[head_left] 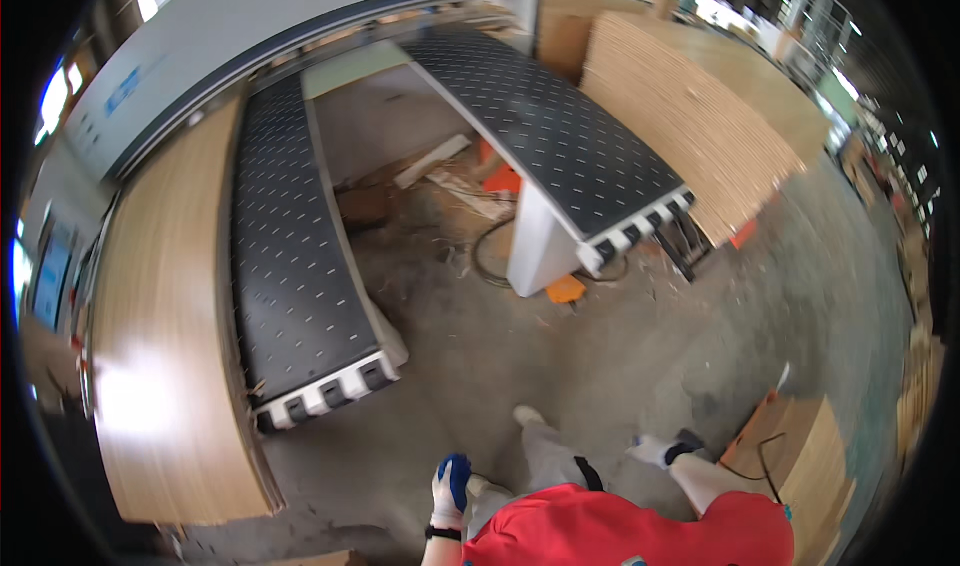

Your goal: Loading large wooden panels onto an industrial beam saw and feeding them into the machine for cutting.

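From my end, the boards [818,461] sit at lower right, partly hidden by the red sleeve [745,528]; they are nearest the right hand [652,451], whose white glove is blurred, so I cannot tell whether its fingers are open or closed. The left hand [452,484], lower centre in a white-and-blue glove, has fingers that look bent; I cannot tell whether they hold anything, and the frame's bottom edge crops its forearm. Nearest it is the black left table [300,276]. Beside that, glare washes out part of the panels [170,276] at left. The right table [560,136] fills upper centre, and I find the scraps [470,191] between the tables too smeared to sort out.
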